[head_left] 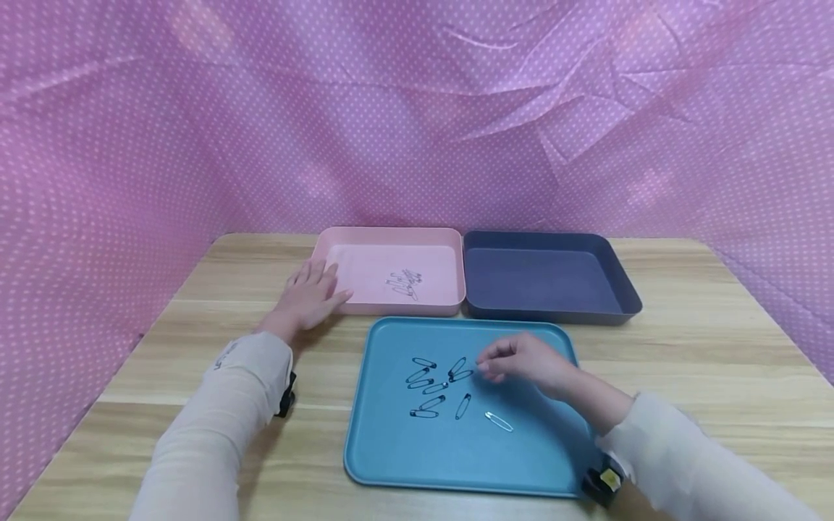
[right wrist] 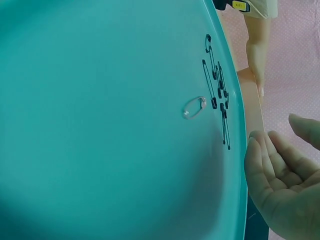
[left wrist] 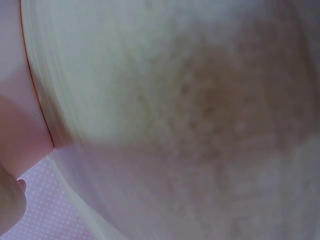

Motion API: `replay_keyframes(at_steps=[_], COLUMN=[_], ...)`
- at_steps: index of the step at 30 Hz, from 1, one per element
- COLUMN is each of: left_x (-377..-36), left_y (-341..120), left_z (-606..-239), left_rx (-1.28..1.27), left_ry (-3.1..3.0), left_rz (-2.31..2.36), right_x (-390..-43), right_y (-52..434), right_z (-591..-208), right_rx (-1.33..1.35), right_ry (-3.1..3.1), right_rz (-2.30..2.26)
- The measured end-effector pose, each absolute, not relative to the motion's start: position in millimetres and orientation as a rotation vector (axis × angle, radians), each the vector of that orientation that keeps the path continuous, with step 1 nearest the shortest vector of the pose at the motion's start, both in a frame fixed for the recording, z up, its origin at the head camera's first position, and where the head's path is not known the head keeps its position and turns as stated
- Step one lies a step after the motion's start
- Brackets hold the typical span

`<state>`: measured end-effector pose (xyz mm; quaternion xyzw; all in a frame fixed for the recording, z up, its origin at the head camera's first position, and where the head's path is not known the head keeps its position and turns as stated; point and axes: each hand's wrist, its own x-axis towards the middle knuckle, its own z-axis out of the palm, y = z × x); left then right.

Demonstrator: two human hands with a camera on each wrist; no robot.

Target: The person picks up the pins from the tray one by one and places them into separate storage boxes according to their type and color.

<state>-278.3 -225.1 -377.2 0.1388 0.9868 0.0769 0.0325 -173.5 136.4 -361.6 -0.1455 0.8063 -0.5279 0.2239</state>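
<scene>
On the wooden table [head_left: 704,340] sit three trays — a blue tray [head_left: 391,449] nearest the person, with a pink tray [head_left: 391,242] and a dark grey tray [head_left: 554,246] side by side behind it. The left hand [head_left: 311,293] lies flat, fingers straight, against the pink tray's near-left corner, gripping nothing; keeping it there should steady that tray. The right hand [head_left: 521,362] hovers over the blue tray with loosely curled fingers, holding nothing visible. The black safety pins [head_left: 435,387] lie clustered just left of it, a silver safety pin [head_left: 498,421] apart — pinching one pin at its end would probably avoid dragging neighbours. More silver pins [head_left: 404,284] lie in the pink tray.
</scene>
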Motion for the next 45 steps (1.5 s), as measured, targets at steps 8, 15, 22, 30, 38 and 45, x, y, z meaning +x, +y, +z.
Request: replay_keyframes(at_steps=[8, 15, 22, 30, 38, 45], left_x=[-277, -277, -276, -278, -278, -278], left_y=[-224, -223, -223, -224, -225, -224], left_z=[-378, -376, -376, -377, -378, -376], left_rx=[0.423, 0.428, 0.423, 0.41, 0.411, 0.414], left_ry=[3.029, 3.037, 3.039, 3.038, 3.038, 3.018], left_rz=[0.236, 0.249, 0.244, 0.247, 0.236, 0.199], right_x=[-164, -158, -152, -147, -139, -138], right_y=[149, 158, 161, 153, 141, 138], right_z=[-366, -372, -376, -374, -377, -378], right_rx=[-0.42, -0.395, -0.354, -0.467, -0.503, -0.528], right_ry=[2.203, 2.176, 2.169, 2.354, 2.563, 2.594], right_rz=[-1.453, -1.471, -1.415, -1.179, -0.964, -0.905])
